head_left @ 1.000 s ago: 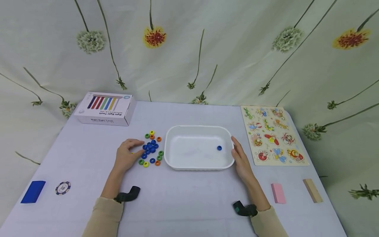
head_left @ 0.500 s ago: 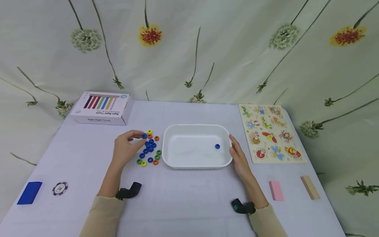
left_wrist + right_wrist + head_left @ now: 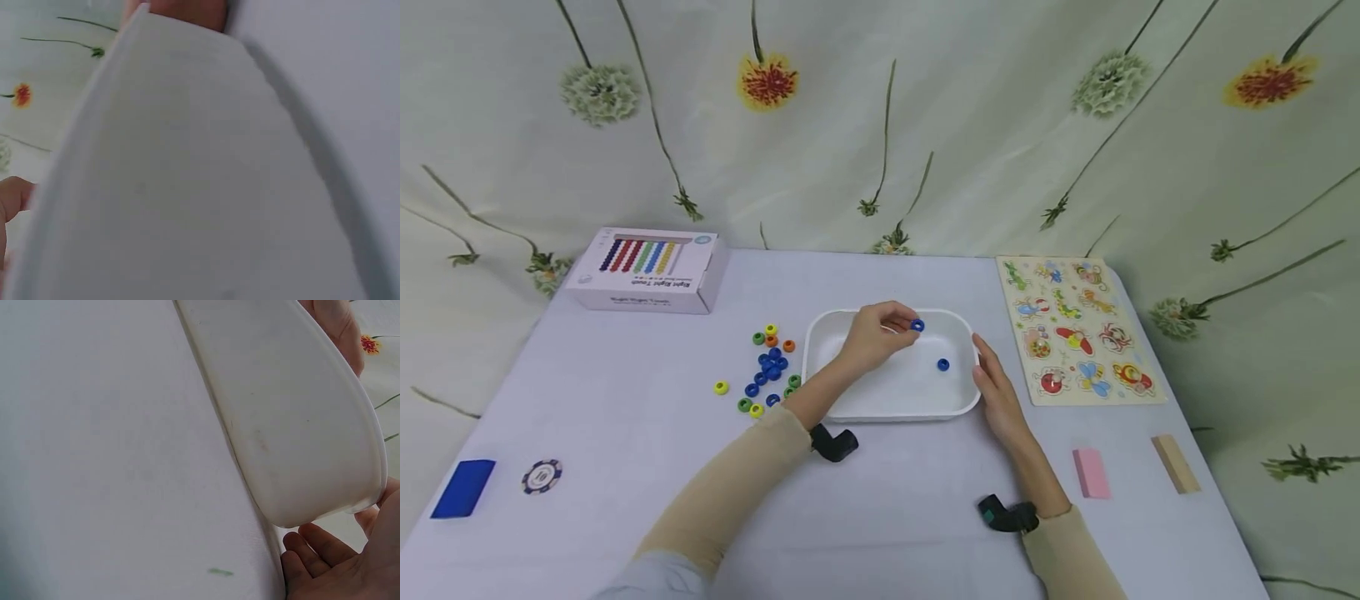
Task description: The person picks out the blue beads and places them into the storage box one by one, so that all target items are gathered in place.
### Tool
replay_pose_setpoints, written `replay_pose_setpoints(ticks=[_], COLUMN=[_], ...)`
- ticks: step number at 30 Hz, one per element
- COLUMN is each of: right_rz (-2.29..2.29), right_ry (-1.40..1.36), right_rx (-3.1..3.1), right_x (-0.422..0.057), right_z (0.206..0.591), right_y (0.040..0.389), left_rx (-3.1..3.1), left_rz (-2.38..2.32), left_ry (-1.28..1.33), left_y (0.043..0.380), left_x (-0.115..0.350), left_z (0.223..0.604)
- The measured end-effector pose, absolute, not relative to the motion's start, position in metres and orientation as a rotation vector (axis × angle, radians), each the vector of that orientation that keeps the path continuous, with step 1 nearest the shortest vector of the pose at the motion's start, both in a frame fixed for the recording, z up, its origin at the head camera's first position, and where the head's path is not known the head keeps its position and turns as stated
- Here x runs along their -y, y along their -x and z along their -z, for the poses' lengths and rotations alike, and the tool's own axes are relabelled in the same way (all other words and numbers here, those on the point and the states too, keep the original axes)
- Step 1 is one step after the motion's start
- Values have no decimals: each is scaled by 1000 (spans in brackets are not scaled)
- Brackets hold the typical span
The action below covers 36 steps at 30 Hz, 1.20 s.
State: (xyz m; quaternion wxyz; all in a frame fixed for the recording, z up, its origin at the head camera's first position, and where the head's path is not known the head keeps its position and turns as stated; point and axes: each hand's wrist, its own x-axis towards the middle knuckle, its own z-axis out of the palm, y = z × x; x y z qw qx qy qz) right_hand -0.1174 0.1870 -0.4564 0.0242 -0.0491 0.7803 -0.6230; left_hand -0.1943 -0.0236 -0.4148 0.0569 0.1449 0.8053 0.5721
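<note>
My left hand (image 3: 871, 340) is over the white tray (image 3: 917, 414), pinching a blue bead (image 3: 917, 325) between thumb and fingertips near the tray's far side. A second blue bead (image 3: 943, 364) lies on the tray floor towards the right. At the tray's right end my right hand (image 3: 1002, 404) touches the rim, fingers fairly straight along the outside. The right wrist view has its fingers (image 3: 325, 547) beside the tray's end wall. Left of the tray lies a loose group of blue beads (image 3: 772, 372), with green, yellow and orange ones around them.
Behind on the left stands a toy box (image 3: 643, 271); a puzzle board (image 3: 1067, 329) lies at the right. Nearer are a pink block (image 3: 1091, 473), a wooden block (image 3: 1176, 463), a poker chip (image 3: 542, 477) and a flat blue piece (image 3: 463, 488). A flowered cloth hangs behind the table.
My left hand lifted a blue bead from the group and carried it right, over the tray. A yellow bead at the left is now uncovered. The right hand stays at the tray's rim.
</note>
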Motion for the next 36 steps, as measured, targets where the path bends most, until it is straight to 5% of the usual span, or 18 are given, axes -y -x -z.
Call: replay_pose_setpoints(ticks=[17,30,36], right_rz=[1898,1947,1920], right_ry=[143,207,206], right_rx=[-2439,-2408,-2450], right_x=[-186,-186,-193], right_z=[453,460,477], right_y=[115,118,123], left_rx=[-2506,-2665,-2731], left_rz=[-1323,-869,-1256], left_ry=[-323,-661,-846], left_y=[206,193,161], left_x=[-12,-6,35], left_z=[467,449,412])
